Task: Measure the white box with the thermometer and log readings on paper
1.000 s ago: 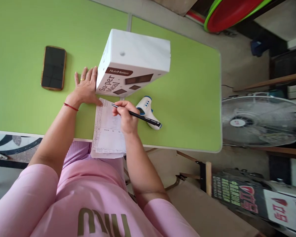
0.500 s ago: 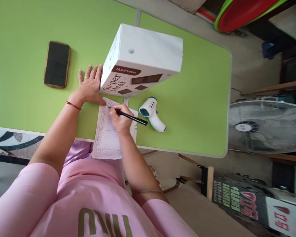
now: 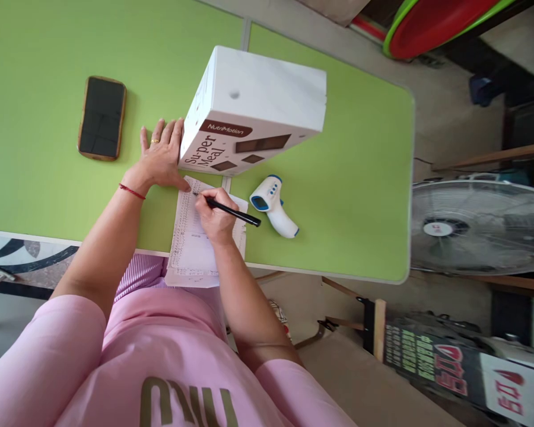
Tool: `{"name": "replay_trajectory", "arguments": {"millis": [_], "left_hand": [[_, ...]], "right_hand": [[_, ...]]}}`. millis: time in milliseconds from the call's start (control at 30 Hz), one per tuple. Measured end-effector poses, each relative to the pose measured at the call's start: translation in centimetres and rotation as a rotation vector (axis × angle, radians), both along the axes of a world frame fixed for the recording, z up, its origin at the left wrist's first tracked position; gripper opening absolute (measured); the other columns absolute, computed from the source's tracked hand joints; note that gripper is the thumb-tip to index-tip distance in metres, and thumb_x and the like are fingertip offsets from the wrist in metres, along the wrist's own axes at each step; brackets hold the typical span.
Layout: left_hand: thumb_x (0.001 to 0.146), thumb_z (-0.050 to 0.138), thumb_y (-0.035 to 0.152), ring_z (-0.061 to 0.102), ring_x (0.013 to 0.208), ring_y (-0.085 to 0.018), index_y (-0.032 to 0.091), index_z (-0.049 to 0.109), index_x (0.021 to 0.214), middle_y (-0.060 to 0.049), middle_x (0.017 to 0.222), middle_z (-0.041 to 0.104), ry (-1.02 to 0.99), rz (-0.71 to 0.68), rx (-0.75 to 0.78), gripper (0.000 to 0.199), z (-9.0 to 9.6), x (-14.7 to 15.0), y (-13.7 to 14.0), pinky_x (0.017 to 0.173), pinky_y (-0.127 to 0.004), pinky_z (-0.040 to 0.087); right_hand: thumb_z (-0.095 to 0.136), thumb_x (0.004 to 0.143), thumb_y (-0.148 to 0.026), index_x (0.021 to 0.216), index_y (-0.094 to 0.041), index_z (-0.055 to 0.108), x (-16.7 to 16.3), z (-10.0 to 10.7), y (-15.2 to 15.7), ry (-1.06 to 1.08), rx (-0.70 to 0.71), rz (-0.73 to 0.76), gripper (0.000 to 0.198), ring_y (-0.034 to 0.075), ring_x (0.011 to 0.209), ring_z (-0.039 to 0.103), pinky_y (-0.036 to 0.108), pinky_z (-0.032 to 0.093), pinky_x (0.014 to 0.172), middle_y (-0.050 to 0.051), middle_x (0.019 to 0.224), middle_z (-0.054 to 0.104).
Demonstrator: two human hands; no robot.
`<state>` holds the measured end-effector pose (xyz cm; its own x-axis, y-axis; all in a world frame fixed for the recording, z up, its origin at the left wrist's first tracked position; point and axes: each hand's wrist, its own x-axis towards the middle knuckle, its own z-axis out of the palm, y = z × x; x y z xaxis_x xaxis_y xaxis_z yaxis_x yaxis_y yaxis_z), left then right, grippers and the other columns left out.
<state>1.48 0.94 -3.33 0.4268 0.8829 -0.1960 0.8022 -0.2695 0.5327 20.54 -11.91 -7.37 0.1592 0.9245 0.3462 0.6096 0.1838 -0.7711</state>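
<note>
A black pen (image 3: 234,210) is gripped in my right hand (image 3: 217,218), its tip at the upper part of a paper sheet covered in small writing (image 3: 189,246). The sheet's lower end hangs past the table's near edge. My left hand (image 3: 162,155) lies flat with fingers spread; its fingertips are at the lower left side of a white NutriMotion box (image 3: 267,89), and its thumb reaches the sheet's top corner. Just right of the writing hand lies a white and blue infrared thermometer (image 3: 273,204).
A phone in a brown case (image 3: 101,118) rests on the green table (image 3: 360,190) at the left. Beyond the table's right end stand a large fan (image 3: 476,228) and a printed black-and-white box (image 3: 454,362). A red and green round basin (image 3: 436,26) is at the upper right.
The pen's rear end has swung slightly left and down as my right hand shifts a little. My left hand stays put; the whole view has drifted very slightly.
</note>
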Motion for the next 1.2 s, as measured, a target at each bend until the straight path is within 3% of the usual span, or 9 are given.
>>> {"name": "replay_trajectory", "arguments": {"millis": [400, 667, 900, 1200], "left_hand": [[0.070, 0.097, 0.073, 0.001, 0.186, -0.059, 0.019, 0.015, 0.194, -0.022, 0.202, 0.014, 0.005, 0.007, -0.022, 0.158, 0.7, 0.0, -0.2, 0.149, -0.076, -0.007], [0.059, 0.104, 0.069, 0.002, 0.186, -0.059, 0.021, 0.017, 0.194, -0.022, 0.201, 0.016, -0.041, 0.007, -0.012, 0.167, 0.2, -0.1, 0.0, 0.149, -0.076, -0.007], [0.062, 0.103, 0.066, 0.001, 0.185, -0.060, 0.017, 0.013, 0.194, -0.024, 0.201, 0.013, 0.000, 0.008, -0.028, 0.167, 1.1, 0.0, -0.3, 0.148, -0.078, -0.006], [0.063, 0.102, 0.073, 0.002, 0.185, -0.061, 0.020, 0.017, 0.193, -0.023, 0.201, 0.015, -0.012, -0.001, -0.011, 0.165, 0.6, -0.1, -0.2, 0.148, -0.077, -0.006]], "right_hand": [[0.066, 0.097, -0.035, 0.084, -0.028, 0.065, 0.1, 0.0, 0.0, 0.037, -0.033, 0.012, 0.014, 0.018, 0.067, 0.064, 0.031, 0.057, 0.068, -0.004, 0.072, 0.070], [0.070, 0.097, -0.035, 0.081, -0.029, 0.061, 0.1, 0.2, 0.1, -0.001, -0.065, 0.002, 0.019, 0.017, 0.064, 0.062, 0.030, 0.056, 0.066, -0.004, 0.069, 0.067], [0.066, 0.095, -0.034, 0.082, -0.028, 0.063, 0.0, 0.1, 0.0, -0.008, -0.037, -0.012, 0.014, 0.017, 0.065, 0.060, 0.031, 0.055, 0.066, -0.004, 0.069, 0.066], [0.067, 0.095, -0.034, 0.081, -0.029, 0.060, 0.0, -0.1, 0.2, 0.016, -0.049, -0.024, 0.017, 0.017, 0.063, 0.060, 0.031, 0.055, 0.065, -0.005, 0.068, 0.065]]}}
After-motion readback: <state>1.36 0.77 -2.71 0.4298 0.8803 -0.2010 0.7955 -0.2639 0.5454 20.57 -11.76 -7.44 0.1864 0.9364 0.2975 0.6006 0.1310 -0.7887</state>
